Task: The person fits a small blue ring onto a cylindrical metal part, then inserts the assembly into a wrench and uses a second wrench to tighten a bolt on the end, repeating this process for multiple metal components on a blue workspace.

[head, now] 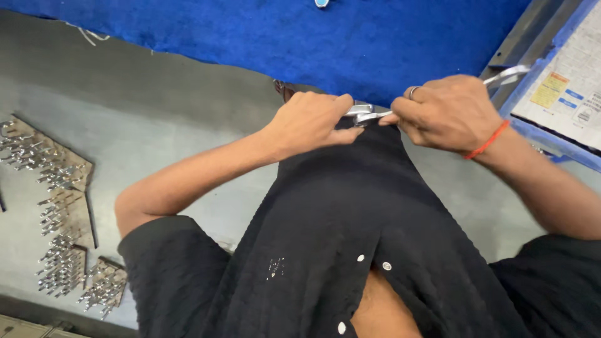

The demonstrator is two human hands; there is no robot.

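My left hand (313, 122) and my right hand (447, 112) meet in front of my black shirt (338, 231), above the edge of a blue cloth (294, 37). The left hand pinches a small shiny metal piece (359, 111) between thumb and fingers. The right hand is closed on a thin metal tool (506, 76) whose handle sticks out behind the knuckles and whose tip reaches the small piece. A ring sits on one right finger and a red thread circles the right wrist.
Wooden racks (53, 206) filled with several small metal parts lie on the grey floor at the left. A blue-edged board with printed paper (563, 87) sits at the upper right, beside a grey metal rail (523, 37).
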